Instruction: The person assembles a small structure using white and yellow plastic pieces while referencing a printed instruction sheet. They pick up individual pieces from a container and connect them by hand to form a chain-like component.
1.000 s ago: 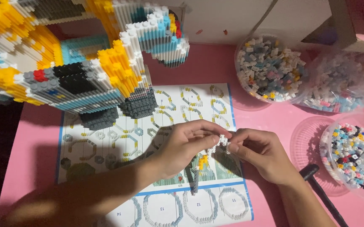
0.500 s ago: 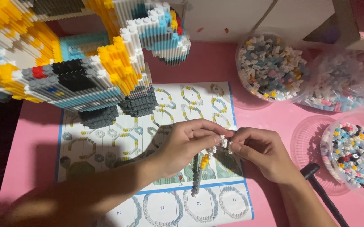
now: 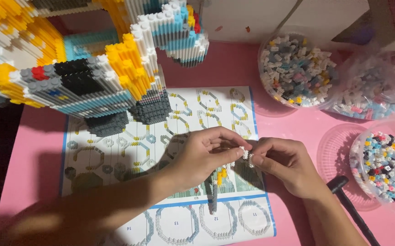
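Note:
My left hand (image 3: pixel 206 157) and my right hand (image 3: pixel 286 164) meet over the instruction sheet (image 3: pixel 115 146), fingertips pinched together on a small white block piece (image 3: pixel 246 154). Under the left hand hangs a thin strip of tiny blocks (image 3: pixel 215 191) with yellow and grey pieces; whether it is held or lies on the sheet I cannot tell. A large model of tiny blocks (image 3: pixel 83 68), yellow, white, blue, grey and black, stands at the upper left, overhanging the sheet.
A round tub of grey, white and pink blocks (image 3: pixel 295 73) sits at the upper right, a plastic bag of pale blocks (image 3: pixel 370 91) beside it. A tub of mixed coloured blocks (image 3: pixel 384 166) stands at the right on a clear lid. A black tool handle (image 3: pixel 350 207) lies by my right wrist.
Both hands stay pinched together on the white piece with only slight finger shifts. The view has drifted a little.

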